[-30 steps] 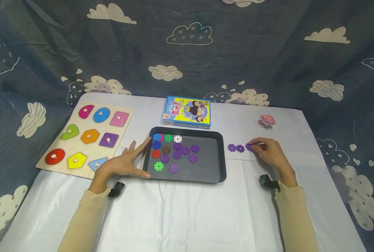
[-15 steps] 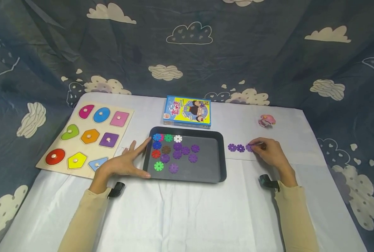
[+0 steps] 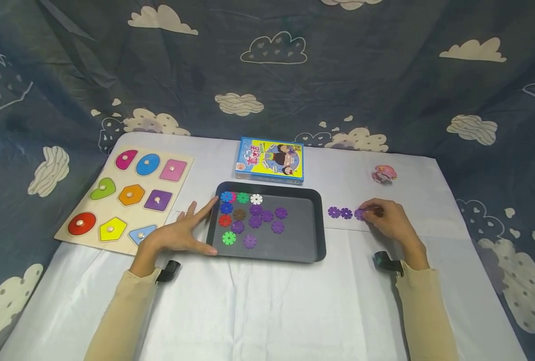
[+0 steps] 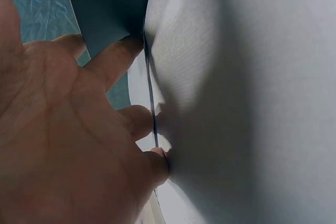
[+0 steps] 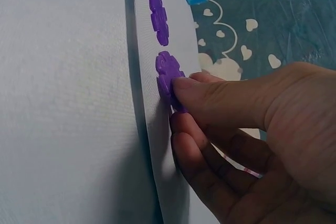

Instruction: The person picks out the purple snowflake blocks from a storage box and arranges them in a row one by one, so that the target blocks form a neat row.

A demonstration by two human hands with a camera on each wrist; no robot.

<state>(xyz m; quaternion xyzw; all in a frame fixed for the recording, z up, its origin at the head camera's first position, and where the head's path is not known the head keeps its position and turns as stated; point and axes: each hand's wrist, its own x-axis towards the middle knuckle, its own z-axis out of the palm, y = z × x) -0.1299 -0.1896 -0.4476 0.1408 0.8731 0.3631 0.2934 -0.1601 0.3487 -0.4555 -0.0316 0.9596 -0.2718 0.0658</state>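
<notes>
The right grip [image 3: 391, 220] pinches a purple disc [image 5: 169, 68] by its rim, thumb against the face. This disc is over the right half of the surface [image 3: 276, 311], midway toward the right edge, just beside a row of two purple discs [image 3: 334, 212]; the right wrist view shows a gap between. The left grip [image 3: 177, 235] is spread, with thumb and forefinger at the left side of the tray [image 3: 301, 235], which is at mid-surface.

Possible faults:

1. Disc slips or flips. Cause: small contact area at the rim.
2. Row shifts out of line. Cause: sideways movement of the pinched disc into its neighbour.
3. Tray slides or tilts, displacing the loose discs [image 3: 255, 221]. Cause: uneven pressure from the left grip.
4. Two discs lift together. Cause: several discs in the tray overlap or touch.
</notes>
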